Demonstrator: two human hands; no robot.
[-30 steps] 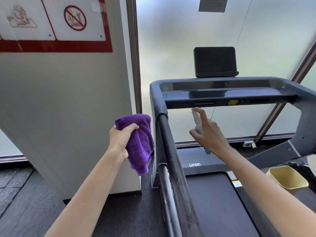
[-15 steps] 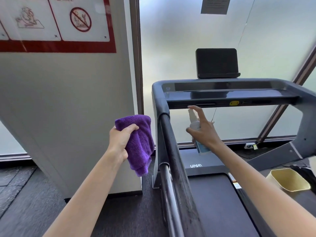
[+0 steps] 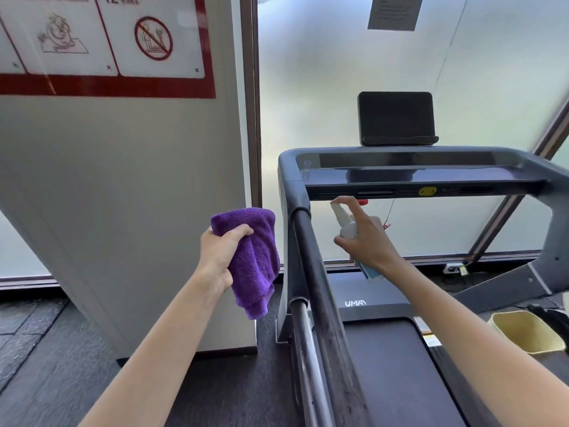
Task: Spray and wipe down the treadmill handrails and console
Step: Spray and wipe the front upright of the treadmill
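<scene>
My left hand (image 3: 220, 257) grips a bunched purple cloth (image 3: 254, 257) just left of the treadmill's left handrail (image 3: 317, 288). My right hand (image 3: 368, 238) holds a small clear spray bottle (image 3: 346, 223), index finger on its top and nozzle aimed left at the upper handrail. The bottle's blue-labelled base (image 3: 368, 272) shows below my palm. The dark console (image 3: 415, 177) spans the top, with a black screen (image 3: 397, 118) standing above it.
A white pillar (image 3: 123, 195) with a red-bordered rules sign stands close on the left. Frosted glass fills the back. The treadmill belt (image 3: 400, 374) runs below, and a yellow bin (image 3: 523, 331) sits on the floor at right. The right upright (image 3: 554, 241) slopes down.
My right hand has moved left and slightly down with the spray bottle, closer to the left handrail. The left hand and cloth stay roughly in place.
</scene>
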